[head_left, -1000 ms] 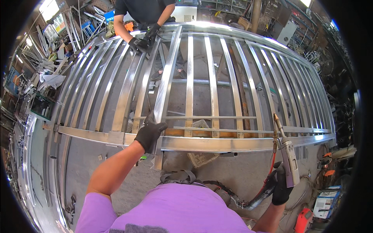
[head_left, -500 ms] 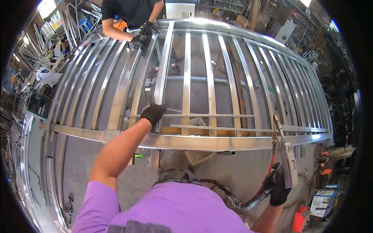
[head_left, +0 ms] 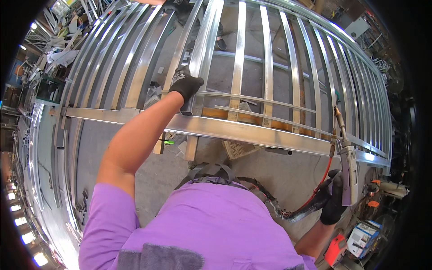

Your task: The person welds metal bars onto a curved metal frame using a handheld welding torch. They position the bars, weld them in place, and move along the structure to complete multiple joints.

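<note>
My left hand (head_left: 186,84), in a black glove, is closed around the near part of a shiny rectangular metal tube (head_left: 205,47). The tube lies lengthwise among the parallel bars of a large metal frame (head_left: 238,130); its end shows just below my fist, at the frame's near rail. Off to the right, my right hand (head_left: 333,200), also gloved, grips a welding torch (head_left: 348,173) by its body. The torch points up and away, its copper-coloured nozzle over the right part of the frame. Part of my right fingers is hidden behind the torch.
Two thin metal strips (head_left: 270,116) lie across the bars right of my left hand. A co-worker's gloved hand (head_left: 178,6) is at the far side. A red hose (head_left: 320,180) and dark cable run from the torch. A crate (head_left: 240,149) sits below the frame.
The view has shifted, so the frame sits higher and the co-worker's body has mostly left the picture. Both my hands keep their hold on the tube and the torch.
</note>
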`<state>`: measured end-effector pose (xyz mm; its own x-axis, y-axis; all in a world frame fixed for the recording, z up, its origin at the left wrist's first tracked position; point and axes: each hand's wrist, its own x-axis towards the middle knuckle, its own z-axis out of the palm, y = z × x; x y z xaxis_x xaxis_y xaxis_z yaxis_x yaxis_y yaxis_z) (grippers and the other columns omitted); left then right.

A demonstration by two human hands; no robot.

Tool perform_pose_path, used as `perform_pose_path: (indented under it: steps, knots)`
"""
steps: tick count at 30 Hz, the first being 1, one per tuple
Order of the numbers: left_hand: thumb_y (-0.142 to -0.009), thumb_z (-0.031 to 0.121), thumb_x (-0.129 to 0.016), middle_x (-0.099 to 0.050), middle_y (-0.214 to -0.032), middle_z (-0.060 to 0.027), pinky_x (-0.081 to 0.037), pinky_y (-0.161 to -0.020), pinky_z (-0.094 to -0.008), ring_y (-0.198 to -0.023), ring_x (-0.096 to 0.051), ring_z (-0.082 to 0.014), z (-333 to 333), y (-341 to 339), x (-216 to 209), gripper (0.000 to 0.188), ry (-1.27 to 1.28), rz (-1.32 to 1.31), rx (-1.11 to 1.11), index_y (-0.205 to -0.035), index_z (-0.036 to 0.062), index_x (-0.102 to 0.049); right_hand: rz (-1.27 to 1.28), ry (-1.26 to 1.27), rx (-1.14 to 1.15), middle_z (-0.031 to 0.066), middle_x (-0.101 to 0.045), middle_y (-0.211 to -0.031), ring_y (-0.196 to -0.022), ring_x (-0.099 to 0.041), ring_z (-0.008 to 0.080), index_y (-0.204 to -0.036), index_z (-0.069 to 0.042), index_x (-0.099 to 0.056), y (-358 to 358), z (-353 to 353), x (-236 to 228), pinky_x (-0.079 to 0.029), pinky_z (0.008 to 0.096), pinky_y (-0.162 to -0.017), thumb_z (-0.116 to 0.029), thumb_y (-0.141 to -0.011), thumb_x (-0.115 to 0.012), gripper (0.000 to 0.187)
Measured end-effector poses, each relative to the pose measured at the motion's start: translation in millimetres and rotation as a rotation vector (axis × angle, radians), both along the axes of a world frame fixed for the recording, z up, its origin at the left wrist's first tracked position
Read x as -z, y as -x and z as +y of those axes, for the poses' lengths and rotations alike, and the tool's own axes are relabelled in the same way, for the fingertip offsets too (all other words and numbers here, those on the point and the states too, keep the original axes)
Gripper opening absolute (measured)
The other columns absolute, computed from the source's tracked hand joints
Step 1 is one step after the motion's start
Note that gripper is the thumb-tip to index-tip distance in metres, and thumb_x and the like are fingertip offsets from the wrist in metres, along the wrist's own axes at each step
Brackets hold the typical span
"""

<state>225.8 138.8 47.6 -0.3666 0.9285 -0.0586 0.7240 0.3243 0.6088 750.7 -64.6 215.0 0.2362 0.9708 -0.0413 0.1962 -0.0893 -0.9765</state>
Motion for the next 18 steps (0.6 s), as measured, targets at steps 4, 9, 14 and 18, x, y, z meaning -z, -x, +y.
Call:
perform_pose_path:
  steps: [4, 9, 14, 18]
  knots:
    - [-0.079, 0.031, -0.086, -0.078, -0.117, -0.0297, -0.058, -0.101, -0.0476, -0.11, -0.076, -0.0425, 4, 16, 5, 0.062, 0.031, -0.053, 0.018, -0.126, -0.0065, -0.071, -0.032, 0.005, -0.012, 0.0064, -0.068, -0.075, -0.063, -0.069, 0.0155, -0.12, -0.004, -0.068, 4, 0, 0, -0.055, 0.0282, -0.055, -0.029, -0.111, -0.069, 0.027]
    - [-0.081, 0.032, -0.087, -0.079, -0.108, -0.0251, -0.058, -0.094, -0.0469, -0.102, -0.076, -0.0389, 2, 55, 15, 0.051, 0.014, -0.044, 0.042, -0.115, -0.0032, -0.074, -0.071, 0.013, 0.0, 0.0062, -0.068, -0.075, -0.063, -0.068, 0.0156, -0.119, -0.003, -0.068, 2, -5, 4, -0.055, 0.0283, -0.055, -0.029, -0.111, -0.069, 0.027]
    - [-0.081, 0.035, -0.087, -0.077, -0.107, -0.0246, -0.057, -0.092, -0.0473, -0.103, -0.074, -0.0393, 4, 86, 14, 0.053, 0.111, 0.076, 0.025, -0.116, -0.0023, -0.072, -0.035, 0.006, -0.044, 0.0064, -0.068, -0.074, -0.061, -0.068, 0.0161, -0.119, -0.003, -0.067, 4, 1, 5, -0.054, 0.0279, -0.055, -0.029, -0.11, -0.069, 0.028]
    - [-0.083, 0.031, -0.085, -0.077, -0.116, -0.025, -0.057, -0.096, -0.046, -0.109, -0.073, -0.038, 2, 86, 29, 0.057, 0.065, -0.072, 0.034, -0.125, -0.0037, -0.069, -0.06, 0.013, -0.042, 0.0069, -0.068, -0.073, -0.058, -0.069, 0.017, -0.118, -0.002, -0.067, 6, 4, 11, -0.055, 0.029, -0.054, -0.031, -0.108, -0.072, 0.031]
